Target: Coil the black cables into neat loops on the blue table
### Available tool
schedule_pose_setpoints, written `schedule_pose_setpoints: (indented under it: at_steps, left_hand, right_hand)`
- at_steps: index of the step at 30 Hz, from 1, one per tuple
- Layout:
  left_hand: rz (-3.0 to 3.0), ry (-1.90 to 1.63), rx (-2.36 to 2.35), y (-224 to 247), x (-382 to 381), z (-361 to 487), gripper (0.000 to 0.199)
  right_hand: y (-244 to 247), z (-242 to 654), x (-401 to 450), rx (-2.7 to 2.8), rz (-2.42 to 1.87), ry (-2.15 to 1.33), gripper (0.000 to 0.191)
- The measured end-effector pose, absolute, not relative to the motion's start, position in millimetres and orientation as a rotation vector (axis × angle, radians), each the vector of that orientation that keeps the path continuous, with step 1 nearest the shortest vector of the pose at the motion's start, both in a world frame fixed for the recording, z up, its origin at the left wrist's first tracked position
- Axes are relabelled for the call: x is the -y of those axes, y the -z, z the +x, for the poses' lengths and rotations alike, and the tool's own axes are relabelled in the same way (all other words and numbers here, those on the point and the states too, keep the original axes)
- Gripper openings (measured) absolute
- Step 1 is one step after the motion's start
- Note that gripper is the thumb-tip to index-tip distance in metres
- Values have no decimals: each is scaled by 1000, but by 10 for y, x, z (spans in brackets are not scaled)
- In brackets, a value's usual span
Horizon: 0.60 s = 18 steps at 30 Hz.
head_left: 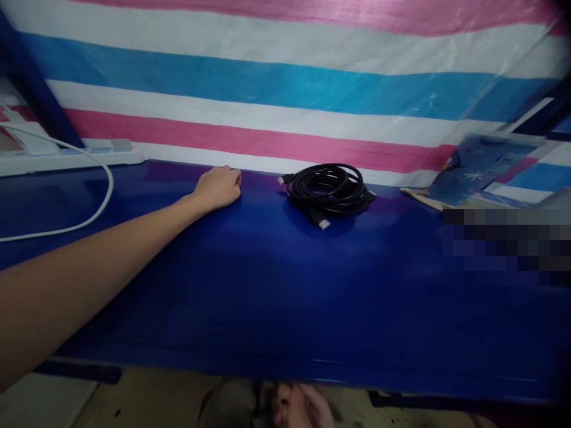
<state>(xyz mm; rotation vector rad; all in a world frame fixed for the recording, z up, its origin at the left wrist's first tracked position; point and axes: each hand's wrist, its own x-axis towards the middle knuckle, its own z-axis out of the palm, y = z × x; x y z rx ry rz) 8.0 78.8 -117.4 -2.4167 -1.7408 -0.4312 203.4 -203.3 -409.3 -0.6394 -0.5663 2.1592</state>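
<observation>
My left hand point(219, 187) rests on the blue tabletop near its back edge, fingers curled into a loose fist. No object shows in it, and the palm side is hidden. To its right, not touching it, lies a coiled black cable point(328, 190) with flat plugs resembling HDMI ends. One pale plug tip point(324, 224) points toward me, another toward my left hand. Below the table's front edge, a dim, blurred skin-coloured shape that looks like my right hand point(307, 407) sits low in the frame; its fingers are unclear.
A white power strip point(129, 156) with a white cord point(109, 184) lies at the back left. At the back right stand a blue printed packet point(482, 166) and papers, beside a pixelated patch. A striped sheet point(285, 83) hangs behind the blue table point(285, 297).
</observation>
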Motion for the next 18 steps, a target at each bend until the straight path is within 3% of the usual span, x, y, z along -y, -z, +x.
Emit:
schedule_pose_setpoints:
  at_steps: [6, 18]
  left_hand:
    - [-2395, 409, 1730, 1182, -786, 106, 30]
    - [-2487, 345, 1665, 1133, -776, 65, 38]
  right_hand:
    - [4114, 1811, 1730, 464, -606, -2164, 32]
    - [4026, 1766, 1319, 631, -544, -2182, 35]
